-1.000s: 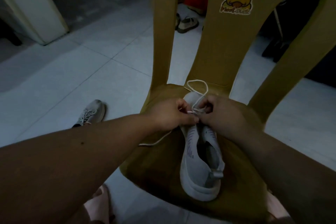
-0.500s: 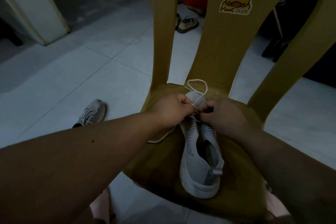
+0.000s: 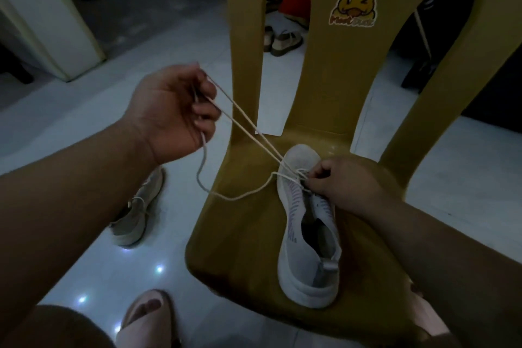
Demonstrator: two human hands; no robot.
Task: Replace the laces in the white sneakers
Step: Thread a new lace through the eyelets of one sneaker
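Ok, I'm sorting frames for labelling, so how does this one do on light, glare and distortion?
Head view: dim throughout, with the chair seat close to shadow. Head view: small bright glints on the floor at lower left. Head view: wide-angle bending splays the chair back toward the edges. Head view: the lace and sneaker read clearly.

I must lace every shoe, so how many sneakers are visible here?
2. One white sneaker lies on the chair seat, the right hand at its front. The other sneaker lies on the floor left of the chair, partly behind the left forearm. More may be hidden.
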